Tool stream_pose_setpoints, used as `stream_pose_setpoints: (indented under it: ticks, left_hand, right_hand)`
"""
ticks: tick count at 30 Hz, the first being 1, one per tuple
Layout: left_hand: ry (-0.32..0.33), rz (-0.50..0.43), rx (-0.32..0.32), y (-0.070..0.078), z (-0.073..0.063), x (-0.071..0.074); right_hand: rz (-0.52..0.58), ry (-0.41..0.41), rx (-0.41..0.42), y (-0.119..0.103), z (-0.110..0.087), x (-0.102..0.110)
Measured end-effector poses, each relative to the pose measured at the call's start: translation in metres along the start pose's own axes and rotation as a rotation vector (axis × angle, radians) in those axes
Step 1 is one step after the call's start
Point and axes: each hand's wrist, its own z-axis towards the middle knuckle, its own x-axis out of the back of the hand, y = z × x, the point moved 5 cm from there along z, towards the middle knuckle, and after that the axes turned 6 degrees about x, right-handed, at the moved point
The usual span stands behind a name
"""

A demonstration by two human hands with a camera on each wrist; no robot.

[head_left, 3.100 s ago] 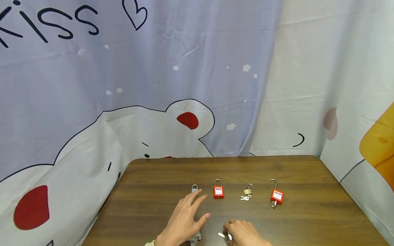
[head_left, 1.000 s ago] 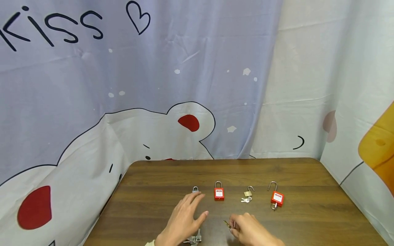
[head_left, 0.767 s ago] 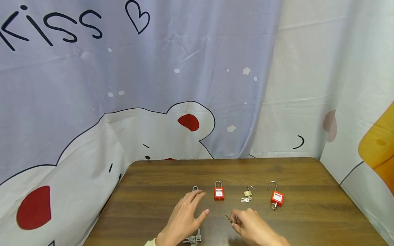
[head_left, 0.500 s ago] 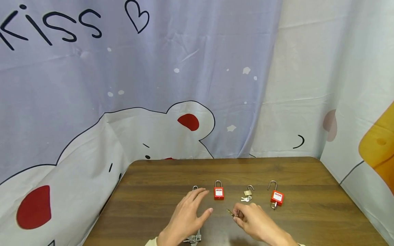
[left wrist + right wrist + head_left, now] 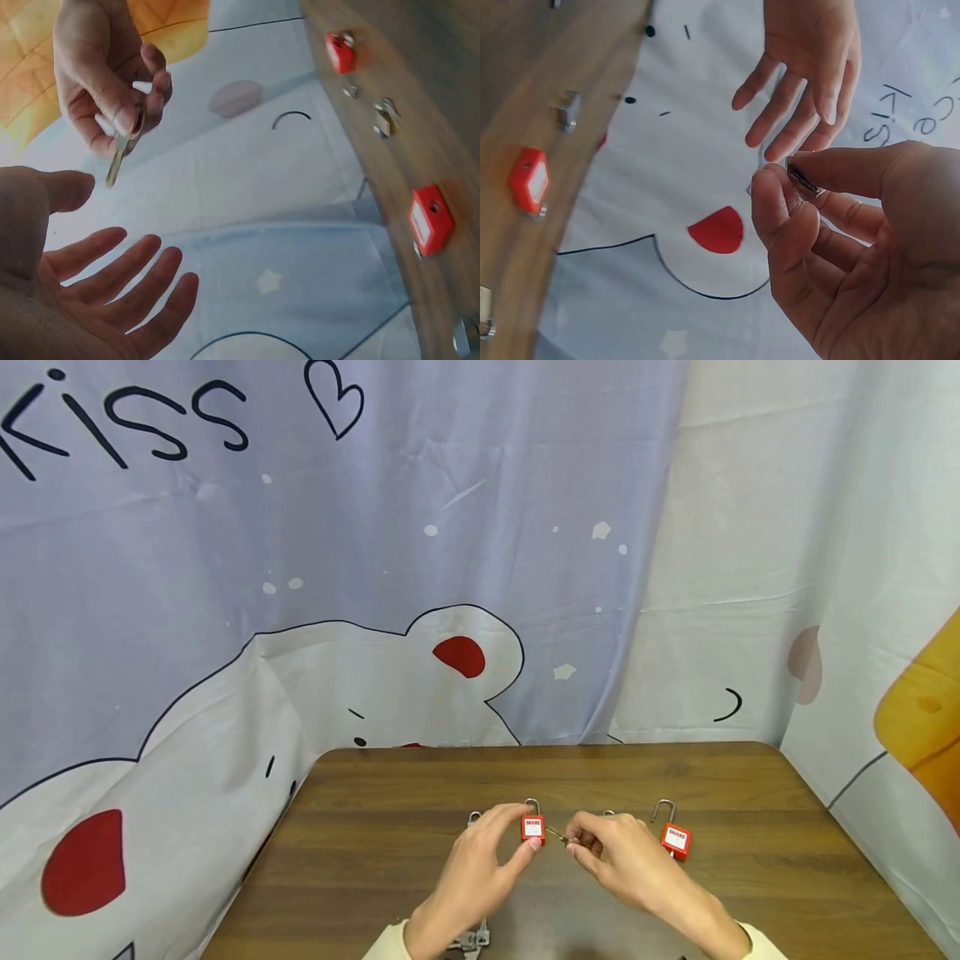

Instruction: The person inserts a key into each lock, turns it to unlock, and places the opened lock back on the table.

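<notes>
My right hand [image 5: 630, 864] pinches a brass-coloured key [image 5: 115, 166] between thumb and fingers, its blade toward the left hand. My left hand [image 5: 476, 864] hangs in the air with fingers spread and holds nothing; the left wrist view shows a gap between it and the key. In the head view a red padlock [image 5: 532, 829] with a white label appears between the hands, its shackle closed. Both wrist views show this padlock on the table, well apart from the hands.
On the wooden table [image 5: 375, 827] lie another red padlock [image 5: 676, 841] with its shackle open, a small brass padlock [image 5: 384, 124], a grey padlock [image 5: 568, 111], and several silver keys [image 5: 472, 939] near the front. A printed curtain [image 5: 405, 527] hangs behind.
My right hand has lifted forward with the key held. My left hand has moved up and right, toward the key. The padlocks have not moved; the brass one is now mostly covered in the head view.
</notes>
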Motion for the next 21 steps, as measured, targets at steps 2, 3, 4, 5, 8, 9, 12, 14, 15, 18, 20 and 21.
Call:
stream_pose_setpoints:
  ticks: [2, 3, 4, 5, 8, 9, 12, 14, 15, 18, 20, 21]
  left_hand:
    - [0.028, -0.058, 0.0, 0.003, 0.004, 0.001]
    - [0.044, -0.088, -0.005, 0.005, 0.005, 0.001]
    - [0.058, -0.11, -0.012, 0.007, 0.007, 0.002]
    - [0.072, -0.127, -0.018, 0.009, 0.008, 0.002]
    - [0.082, -0.175, -0.012, 0.011, 0.011, 0.003]
    - [0.084, -0.189, -0.009, 0.012, 0.011, 0.003]
    - [0.069, -0.216, 0.019, 0.011, 0.012, 0.002]
    - [0.057, -0.228, 0.024, 0.011, 0.012, 0.0]
    - [0.054, -0.23, 0.019, 0.011, 0.013, 0.0]
    - [0.053, -0.234, 0.0, 0.011, 0.013, -0.002]
    - [0.07, -0.229, -0.024, 0.012, 0.013, -0.002]
    - [0.079, -0.225, -0.037, 0.012, 0.014, -0.002]
  right_hand:
    - [-0.016, 0.023, 0.022, -0.003, 0.005, 0.004]
    - [-0.02, 0.029, 0.03, -0.004, 0.007, 0.006]
    - [-0.022, 0.034, 0.033, -0.005, 0.009, 0.007]
    - [-0.025, 0.04, 0.041, -0.006, 0.011, 0.009]
    - [-0.03, 0.04, 0.04, -0.007, 0.014, 0.012]
    - [-0.029, 0.04, 0.039, -0.007, 0.015, 0.012]
    - [-0.026, 0.034, 0.031, -0.009, 0.016, 0.013]
    - [-0.019, 0.032, 0.032, -0.01, 0.016, 0.013]
    - [-0.015, 0.031, 0.034, -0.011, 0.016, 0.013]
    - [-0.007, 0.029, 0.043, -0.014, 0.016, 0.013]
    - [-0.002, 0.029, 0.05, -0.015, 0.016, 0.013]
    - [-0.001, 0.029, 0.052, -0.015, 0.016, 0.013]
